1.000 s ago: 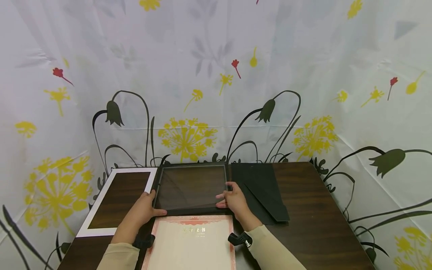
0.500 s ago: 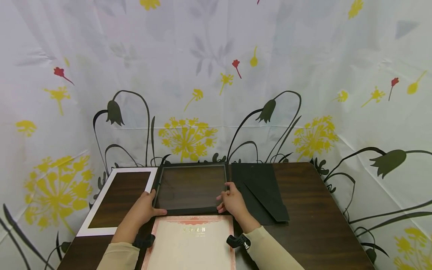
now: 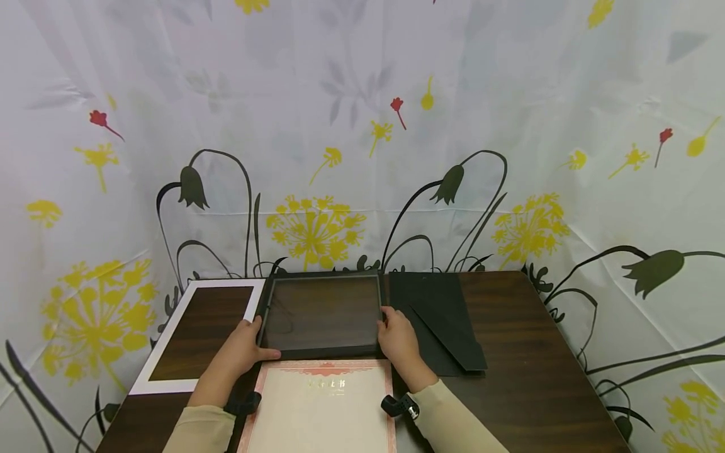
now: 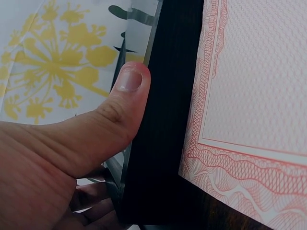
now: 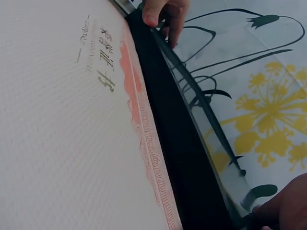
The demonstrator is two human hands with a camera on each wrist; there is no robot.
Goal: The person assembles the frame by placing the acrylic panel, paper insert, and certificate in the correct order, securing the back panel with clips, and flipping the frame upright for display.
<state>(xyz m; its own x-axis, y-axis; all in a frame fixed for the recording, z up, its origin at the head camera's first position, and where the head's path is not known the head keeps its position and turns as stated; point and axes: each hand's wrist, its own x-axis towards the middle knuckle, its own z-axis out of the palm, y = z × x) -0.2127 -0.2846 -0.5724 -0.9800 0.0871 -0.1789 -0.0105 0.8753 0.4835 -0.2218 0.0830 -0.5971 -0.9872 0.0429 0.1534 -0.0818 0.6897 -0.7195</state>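
A black picture frame [image 3: 328, 353] with a clear pane lies at the table's far edge. My left hand [image 3: 240, 348] grips its front left corner, the thumb lying along the front rail; the left wrist view shows the thumb [image 4: 108, 117] against the frame's inner edge and the fingers outside. At the right side rail, my right hand [image 3: 399, 341] holds the frame with bent fingers, partly hidden behind the hand. Just in front of the frame lies a cream certificate [image 3: 325, 415] with a pink patterned border and gold lettering, running out of the head view at the bottom.
A white mat [image 3: 170, 385] with a cut-out window lies left of the frame. On the right rests a black backing board [image 3: 427, 299] with a stand leg [image 3: 447, 340]. The dark wood table [image 3: 538, 371] meets a flowered curtain [image 3: 362, 151] behind.
My right hand's fingers, earlier spread over the pane's front right corner, have drawn back to the right rail. My left hand and the frame have stayed put.
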